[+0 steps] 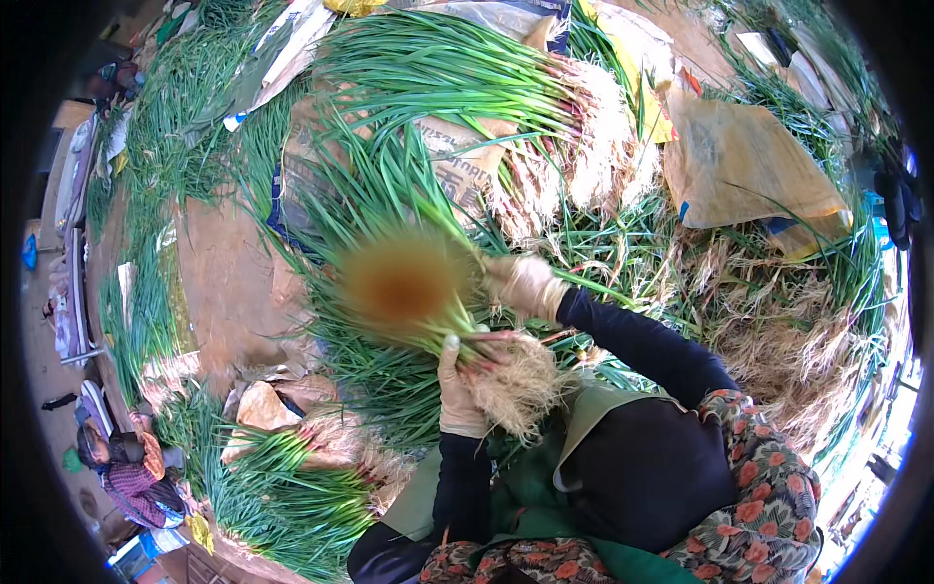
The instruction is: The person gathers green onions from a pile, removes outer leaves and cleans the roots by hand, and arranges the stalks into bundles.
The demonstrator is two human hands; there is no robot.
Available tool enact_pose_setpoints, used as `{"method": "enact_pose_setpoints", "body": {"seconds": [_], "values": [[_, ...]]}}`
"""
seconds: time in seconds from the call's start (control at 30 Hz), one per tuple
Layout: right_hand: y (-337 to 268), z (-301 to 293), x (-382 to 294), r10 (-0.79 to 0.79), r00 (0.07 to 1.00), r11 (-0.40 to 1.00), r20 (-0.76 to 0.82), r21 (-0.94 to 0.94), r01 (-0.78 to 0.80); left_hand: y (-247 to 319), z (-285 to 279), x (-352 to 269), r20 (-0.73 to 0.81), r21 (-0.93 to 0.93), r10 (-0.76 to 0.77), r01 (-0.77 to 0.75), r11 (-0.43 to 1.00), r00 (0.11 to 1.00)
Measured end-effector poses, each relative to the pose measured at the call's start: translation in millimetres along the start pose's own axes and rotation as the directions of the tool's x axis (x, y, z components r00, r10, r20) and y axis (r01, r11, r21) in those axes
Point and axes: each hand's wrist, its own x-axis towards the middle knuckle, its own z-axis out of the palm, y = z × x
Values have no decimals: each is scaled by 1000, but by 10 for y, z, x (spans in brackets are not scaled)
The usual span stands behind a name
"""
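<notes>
My left hand (461,390), in a pale glove, is wrapped around a bunch of green onions (485,354) near their reddish lower stems. A dense mat of pale roots (522,387) hangs out to the right of the palm. My right hand (527,286), also gloved and blurred by motion, closes at its fingertips on green onion stalks (445,212) just above the bunch. Their leaves spread toward the upper left. A brown blurred spot covers the middle of the held bunch, so the stems there are hidden.
A large pile of green onions (452,69) lies beyond my hands on printed sacks (456,157). Trimmings and roots (788,350) cover the ground at right, below a tan sack (751,164). More bundles (306,467) lie at lower left, near another seated person (135,474).
</notes>
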Motion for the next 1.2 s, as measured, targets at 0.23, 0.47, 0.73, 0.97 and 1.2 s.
{"method": "enact_pose_setpoints", "body": {"seconds": [0.23, 0.47, 0.73, 0.97, 1.2], "values": [[596, 51, 173, 250, 966, 660, -71, 742, -117, -80, -85, 58, -73, -191, 304, -313, 931, 950], [450, -69, 137, 25, 951, 401, 308, 868, -292, 30, 111, -35, -26, -339, 177, -175, 924, 984], [26, 70, -99, -211, 886, 747, 414, 652, -127, 71, 120, 33, -115, -7, 5, -6, 1000, 993], [371, 199, 265, 305, 945, 702, 116, 643, -305, -75, -350, 32, 24, -247, 196, -185, 951, 980], [331, 119, 286, 281, 955, 871, 98, 391, -297, -44, -222, -44, 45, -529, 248, -187, 828, 968]]}}
